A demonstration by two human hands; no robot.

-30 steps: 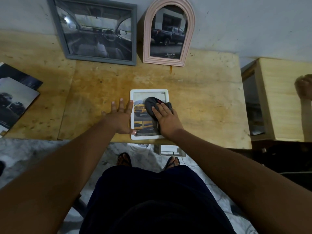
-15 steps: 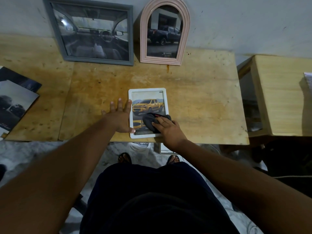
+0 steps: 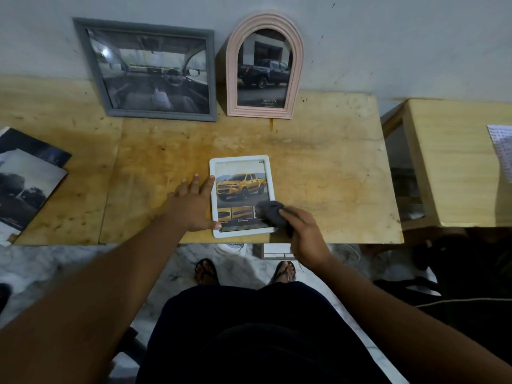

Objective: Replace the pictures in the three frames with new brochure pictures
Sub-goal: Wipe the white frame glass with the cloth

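Note:
A white frame (image 3: 241, 162) with a yellow pickup picture lies flat near the table's front edge. My left hand (image 3: 195, 204) lies flat on the table, its fingers straight, against the frame's left side. My right hand (image 3: 304, 234) grips a dark grey cloth (image 3: 270, 212) at the frame's lower right corner. A grey frame (image 3: 155, 70) with a car-interior picture and a pink arched frame (image 3: 263, 70) with a dark pickup picture lean against the wall at the back.
Dark brochures (image 3: 25, 184) lie at the wooden table's (image 3: 332, 176) left end. A second wooden table (image 3: 454, 162) with a printed sheet (image 3: 502, 151) stands to the right. My sandalled feet (image 3: 243, 271) show below the table edge.
My right hand has dragged the cloth from the frame's upper middle down to its lower right corner, uncovering the yellow pickup picture. My left hand has stayed in place.

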